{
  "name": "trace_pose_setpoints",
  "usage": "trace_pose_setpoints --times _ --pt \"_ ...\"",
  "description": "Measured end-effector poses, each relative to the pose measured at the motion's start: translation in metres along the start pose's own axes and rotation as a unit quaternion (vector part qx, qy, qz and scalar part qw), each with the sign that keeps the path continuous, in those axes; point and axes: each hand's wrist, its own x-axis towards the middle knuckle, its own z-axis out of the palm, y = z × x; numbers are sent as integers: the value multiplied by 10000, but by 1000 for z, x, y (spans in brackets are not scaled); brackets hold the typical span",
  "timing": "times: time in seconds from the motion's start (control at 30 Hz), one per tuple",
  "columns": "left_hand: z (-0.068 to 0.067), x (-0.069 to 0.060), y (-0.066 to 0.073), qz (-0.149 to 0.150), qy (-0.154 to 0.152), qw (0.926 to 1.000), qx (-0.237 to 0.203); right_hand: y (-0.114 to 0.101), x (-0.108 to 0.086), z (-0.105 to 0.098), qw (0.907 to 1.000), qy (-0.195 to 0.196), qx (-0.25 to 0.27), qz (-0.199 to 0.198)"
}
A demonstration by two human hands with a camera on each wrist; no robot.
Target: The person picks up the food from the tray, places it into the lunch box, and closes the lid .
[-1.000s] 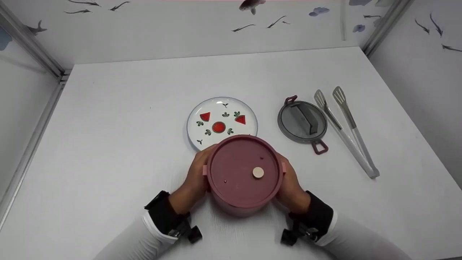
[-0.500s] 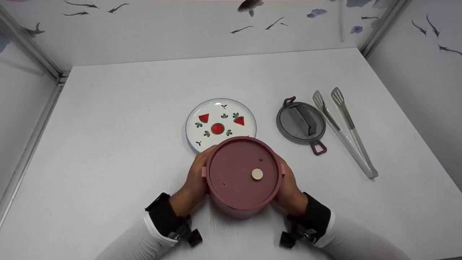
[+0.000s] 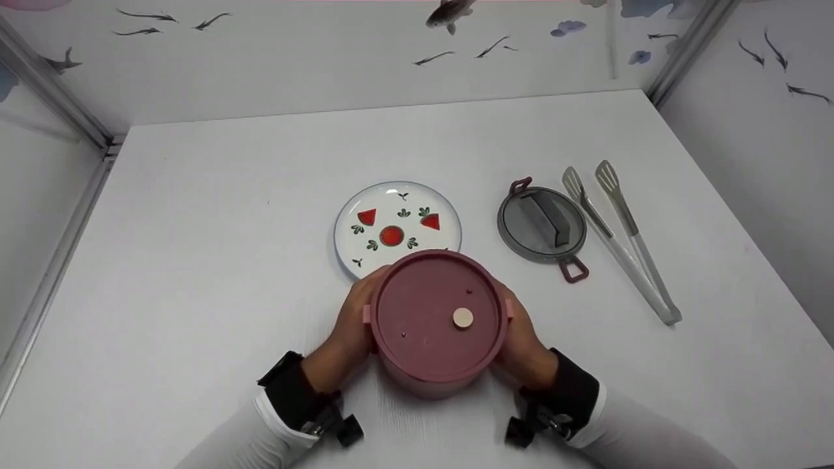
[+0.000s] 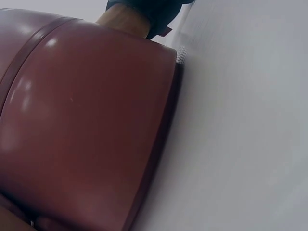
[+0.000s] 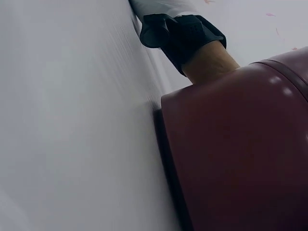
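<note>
A dark pink, round food container with a lid stands at the near middle of the table. The lid carries a small cream knob. My left hand grips the container's left side and my right hand its right side, below the small side tabs. Most fingers are hidden behind the wall. Both wrist views show the container's smooth side, with a narrow dark shadow along its base. Just beyond it lies a white plate with watermelon pictures, its near edge partly covered from view by the container.
Right of the plate lies a round grey lid with a strap handle and two dark red loops. Metal tongs with slotted ends lie spread beside it. The white table meets patterned walls at the back and sides.
Everything in the head view has slid slightly down and a little left together. Hands, container and plate keep their places relative to one another.
</note>
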Motion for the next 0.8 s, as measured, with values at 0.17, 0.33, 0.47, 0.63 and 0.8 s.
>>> trace_pose_setpoints --times 0.17,0.33,0.47,0.63,0.8 --pt "-1 -3 -3 407 -61 9990 152 1 0 -1 9998 -189 3 -70" --pt "-2 5 3 486 -239 9980 -332 -1 2 -6 9991 -243 -351 -74" --pt "-2 8 7 298 -297 9975 -567 -8 5 -12 9962 -167 -848 108" --pt "-1 8 7 210 -330 9963 -766 -27 10 -24 9831 112 -1749 537" --pt "-2 6 4 483 -291 9966 -593 -59 19 -43 9592 565 -2729 483"
